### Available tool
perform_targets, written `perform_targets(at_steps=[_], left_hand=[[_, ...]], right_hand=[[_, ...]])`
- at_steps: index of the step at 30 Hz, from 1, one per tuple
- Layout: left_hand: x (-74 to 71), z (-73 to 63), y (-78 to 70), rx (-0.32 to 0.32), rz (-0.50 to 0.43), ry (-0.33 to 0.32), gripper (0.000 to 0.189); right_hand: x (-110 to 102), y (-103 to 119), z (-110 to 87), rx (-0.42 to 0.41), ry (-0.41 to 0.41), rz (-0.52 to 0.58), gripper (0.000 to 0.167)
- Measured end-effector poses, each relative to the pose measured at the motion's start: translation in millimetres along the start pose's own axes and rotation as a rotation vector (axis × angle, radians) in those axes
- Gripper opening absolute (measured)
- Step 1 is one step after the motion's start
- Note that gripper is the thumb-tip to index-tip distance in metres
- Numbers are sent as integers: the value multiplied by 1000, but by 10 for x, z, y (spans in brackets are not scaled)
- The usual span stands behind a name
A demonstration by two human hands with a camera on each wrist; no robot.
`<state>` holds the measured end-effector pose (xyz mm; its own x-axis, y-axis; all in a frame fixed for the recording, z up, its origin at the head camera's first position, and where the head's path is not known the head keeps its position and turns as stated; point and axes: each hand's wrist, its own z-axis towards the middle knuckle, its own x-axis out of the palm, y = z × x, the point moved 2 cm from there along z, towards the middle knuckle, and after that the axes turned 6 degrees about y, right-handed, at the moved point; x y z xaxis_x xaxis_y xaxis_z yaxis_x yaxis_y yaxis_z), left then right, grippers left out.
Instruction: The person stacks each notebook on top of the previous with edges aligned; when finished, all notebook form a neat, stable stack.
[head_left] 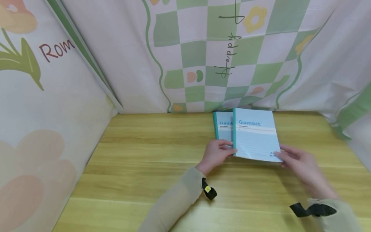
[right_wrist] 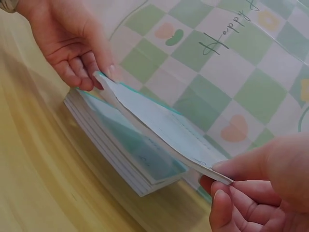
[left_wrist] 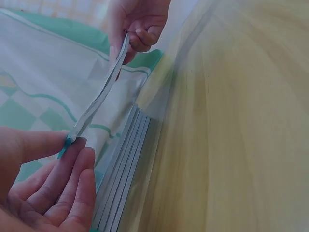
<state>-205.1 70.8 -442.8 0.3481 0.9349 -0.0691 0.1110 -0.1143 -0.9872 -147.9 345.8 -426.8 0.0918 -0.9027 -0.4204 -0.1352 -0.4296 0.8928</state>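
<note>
Both hands hold one light-blue notebook (head_left: 255, 138) with a teal spine and "Gambit" on its cover. My left hand (head_left: 217, 153) pinches its near left corner at the spine, thumb on top. The right hand (head_left: 298, 162) pinches the near right corner, thumb on the cover. Beneath it, raised off and partly covering it, a stack of similar notebooks (right_wrist: 130, 150) lies on the table. Several page edges of that stack (left_wrist: 123, 169) show in the left wrist view.
The wooden table (head_left: 145, 161) runs back to a curtain (head_left: 191, 58) with green checks and "Happy" lettering, close behind the stack. A printed fabric wall (head_left: 58, 106) stands along the left edge. Black straps sit on both wrists.
</note>
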Motion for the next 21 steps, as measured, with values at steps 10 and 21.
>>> perform_targets(at_steps=[10,21], left_hand=[[-162,17,100,25,64,-39,16],[-280,25,110,25,66,-77,21]], right_hand=[[149,46,80,-27,-4,-46,71],[245,62,268,-8,-1,-82,72]])
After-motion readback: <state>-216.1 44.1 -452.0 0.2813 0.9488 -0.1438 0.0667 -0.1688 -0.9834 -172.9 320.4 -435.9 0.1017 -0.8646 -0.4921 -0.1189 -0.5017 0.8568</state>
